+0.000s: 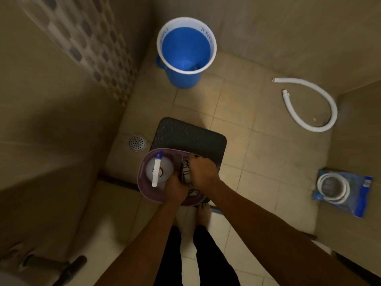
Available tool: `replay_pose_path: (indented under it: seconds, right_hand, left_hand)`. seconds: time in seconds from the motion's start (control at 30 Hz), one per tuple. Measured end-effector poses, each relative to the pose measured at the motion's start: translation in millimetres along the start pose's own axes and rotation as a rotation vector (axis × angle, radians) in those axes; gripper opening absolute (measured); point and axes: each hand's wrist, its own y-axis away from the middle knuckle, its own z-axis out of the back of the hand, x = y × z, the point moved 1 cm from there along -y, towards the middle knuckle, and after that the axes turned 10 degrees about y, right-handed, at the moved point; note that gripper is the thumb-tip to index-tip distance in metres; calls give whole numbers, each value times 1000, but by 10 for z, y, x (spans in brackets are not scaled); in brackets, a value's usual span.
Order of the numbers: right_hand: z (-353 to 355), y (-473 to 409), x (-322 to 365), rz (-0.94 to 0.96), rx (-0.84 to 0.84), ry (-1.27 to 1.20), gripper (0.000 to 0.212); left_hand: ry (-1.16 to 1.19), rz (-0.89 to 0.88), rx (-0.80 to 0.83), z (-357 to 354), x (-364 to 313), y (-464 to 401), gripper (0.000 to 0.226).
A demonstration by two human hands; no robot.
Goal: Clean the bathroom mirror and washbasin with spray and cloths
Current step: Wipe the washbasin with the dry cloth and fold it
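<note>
Early stage: both hands, left [175,187] and right [203,171], fingers curled on the cloths [186,172] in the tub [144,188], beside the spray [157,169]. No mirror or washbasin in view; cleaning apparently unstarted.

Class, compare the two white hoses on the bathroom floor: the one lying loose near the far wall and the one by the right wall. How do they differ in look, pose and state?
The loose hose lies bare on the floor tiles in one open curve, with both ends free. The packaged hose is wound into a tight coil inside a blue and clear bag. The loose hose looks thicker, while the packaged hose looks thinner. Both are white, lie on the floor, and neither hand touches them.
</note>
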Motion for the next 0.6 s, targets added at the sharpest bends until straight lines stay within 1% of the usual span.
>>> replay_pose_path:
  seconds: [0.07, 0.1, 0.17, 0.23, 0.27, 0.33, 0.4, 0.47, 0.53, 0.6]
  right_hand:
    - [-113, -13, 11, -2, 16, 3, 45]
    - [-168, -9, 10, -3, 17, 6, 45]
    - [-225, 31, 3, 24, -37, 66, 53]
    - [-221, 116, 12, 78, -118, 104, 60]
    - [-216, 155, 27, 111, -124, 115, 62]
    - [-235, 204, 47, 159, -66, 114, 61]
    - [-317, 184, 41, 120, 33, 100, 64]
    - [-401, 137, 48, 53, 98, 48, 73]
    - [-493, 104, 85, 9, 138, 10, 80]
    - [-609, 104, 118, -32, 200, -35, 85]
  left_hand:
    - [-70, -43, 19, -24, 21, -4, 23]
    - [-54, -61, 21, -26, 28, 3, 25]
    - [-39, -101, -5, -34, 79, 13, 26]
    - [-206, -141, 31, -60, 141, 29, 20]
    - [-258, -147, 45, -88, 215, -14, 24]
    - [-255, -129, 117, -82, 237, -10, 36]
    - [-346, -193, 112, -44, 206, -10, 34]
    - [-343, -262, 96, 37, 108, 61, 33]
    - [-405, -335, 106, 66, 111, 26, 44]
    - [-455, -347, 169, 79, 145, -5, 57]
